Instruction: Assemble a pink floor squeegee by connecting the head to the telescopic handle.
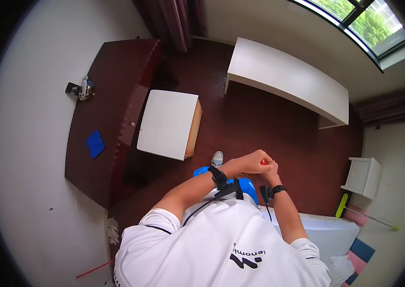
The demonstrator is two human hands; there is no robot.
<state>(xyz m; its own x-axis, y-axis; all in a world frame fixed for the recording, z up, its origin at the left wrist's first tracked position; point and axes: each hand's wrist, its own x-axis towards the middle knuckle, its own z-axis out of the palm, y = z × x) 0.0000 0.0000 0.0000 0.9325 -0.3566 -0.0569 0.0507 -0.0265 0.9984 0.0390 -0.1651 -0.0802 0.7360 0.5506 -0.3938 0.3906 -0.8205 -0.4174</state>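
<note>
In front of my body, my two hands come together a little right of the middle. My left hand [254, 163] is closed, and a small red thing [263, 162] shows between its thumb and fingers. My right hand [272, 174] is closed too, pressed against the left one at the same spot. Most of the red thing is hidden by my fingers, so its kind cannot be made out. Both wrists carry black straps with small devices. Ahead and to the left of my hands, a white cabinet [168, 123] with a bare wood-coloured side rests on the floor.
A long white desk [288, 81] stands ahead. Along the left wall is a dark red covered table [102, 91] bearing a blue cloth [96, 144] and small items. A white nightstand [364, 177] and a green broom [341, 205] are at right, near a white mattress [326, 230].
</note>
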